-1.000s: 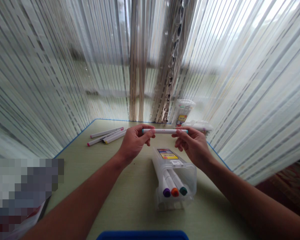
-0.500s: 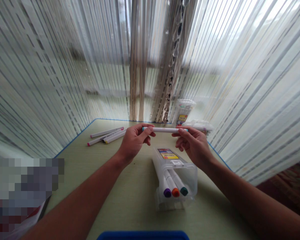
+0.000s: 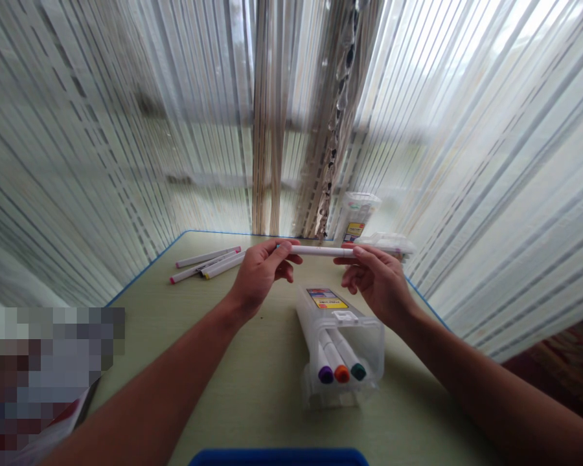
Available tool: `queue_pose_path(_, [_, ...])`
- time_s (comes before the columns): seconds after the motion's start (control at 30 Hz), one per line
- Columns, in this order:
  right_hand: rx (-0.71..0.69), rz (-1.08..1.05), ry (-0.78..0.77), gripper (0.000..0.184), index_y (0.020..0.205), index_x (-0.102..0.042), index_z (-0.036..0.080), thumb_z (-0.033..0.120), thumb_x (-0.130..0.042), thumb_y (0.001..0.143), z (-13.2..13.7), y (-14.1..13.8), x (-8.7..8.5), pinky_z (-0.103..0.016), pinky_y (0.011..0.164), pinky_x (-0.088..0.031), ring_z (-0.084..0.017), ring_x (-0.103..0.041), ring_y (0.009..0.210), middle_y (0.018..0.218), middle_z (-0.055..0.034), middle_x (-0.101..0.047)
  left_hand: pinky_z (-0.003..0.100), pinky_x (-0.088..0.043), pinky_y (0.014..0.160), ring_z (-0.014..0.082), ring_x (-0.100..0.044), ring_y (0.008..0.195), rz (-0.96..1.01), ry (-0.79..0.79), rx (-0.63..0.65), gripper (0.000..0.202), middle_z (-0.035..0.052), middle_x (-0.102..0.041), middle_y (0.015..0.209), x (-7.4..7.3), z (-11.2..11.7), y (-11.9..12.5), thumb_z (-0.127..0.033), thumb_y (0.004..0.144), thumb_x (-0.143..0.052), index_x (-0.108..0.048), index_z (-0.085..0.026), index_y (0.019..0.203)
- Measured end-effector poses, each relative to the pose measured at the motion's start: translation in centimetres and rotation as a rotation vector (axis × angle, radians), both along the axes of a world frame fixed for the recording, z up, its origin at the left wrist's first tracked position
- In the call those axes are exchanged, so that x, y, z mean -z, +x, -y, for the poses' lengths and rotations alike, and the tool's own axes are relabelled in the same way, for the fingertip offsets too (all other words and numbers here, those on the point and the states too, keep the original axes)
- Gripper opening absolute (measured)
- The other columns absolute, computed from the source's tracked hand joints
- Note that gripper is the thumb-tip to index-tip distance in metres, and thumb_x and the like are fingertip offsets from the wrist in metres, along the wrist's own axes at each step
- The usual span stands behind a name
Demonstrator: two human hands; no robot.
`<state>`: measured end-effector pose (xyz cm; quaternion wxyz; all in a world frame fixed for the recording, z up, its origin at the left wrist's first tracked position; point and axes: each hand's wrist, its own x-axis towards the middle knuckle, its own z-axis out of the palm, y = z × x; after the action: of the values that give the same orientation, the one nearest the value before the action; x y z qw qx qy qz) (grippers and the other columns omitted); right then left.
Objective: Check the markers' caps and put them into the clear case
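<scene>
The fingers of the left hand (image 3: pixel 260 276) and of the right hand (image 3: pixel 381 277) are clamped, thumb over forefinger, on opposite ends of a slim white plastic marker (image 3: pixel 320 251). It is held level above the counter (image 3: pixel 252 382), toward its far edge; gripping both tips leaves the barrel uncovered, probably so it can be looked at or turned. The remaining fingers curl loosely beneath, clear of it.

Just below and nearer the body, a clear plastic box with a yellow label (image 3: pixel 305 330) lies on its side, mouth toward the near edge. Inside rest white markers with purple (image 3: pixel 326 375), orange (image 3: pixel 341 374) and dark green (image 3: pixel 358 371) ends, pointing outward, which likely keeps their colours readable.

Toward the far left corner, loose white markers with pink and yellow ends (image 3: pixel 208 257) lie in a rough fan, apart from the box. By the far right corner, an upright clear plastic box (image 3: pixel 362 210) stands beside a low clear plastic case (image 3: pixel 388 243), both out of the hands' way.
</scene>
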<state>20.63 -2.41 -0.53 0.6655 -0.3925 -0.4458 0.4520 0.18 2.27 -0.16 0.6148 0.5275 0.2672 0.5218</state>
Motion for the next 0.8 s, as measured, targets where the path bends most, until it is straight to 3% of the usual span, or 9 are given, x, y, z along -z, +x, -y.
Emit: queue_pose_path(0.8, [-0.01,-0.026,-0.022,0.025,0.094,-0.073,0.016,0.036,-0.07,0.08,-0.06,0.09,0.02,-0.022,0.034,-0.042,-0.015,-0.064,0.043,0.078,-0.0089,-0.078,0.025,-0.048,0.053,0.0105,-0.057,0.051,0.025,-0.025,0.007,0.033,0.0082,-0.07,0.074,-0.12,0.1,-0.04,-0.038,0.084,-0.068,-0.072,-0.008,0.1])
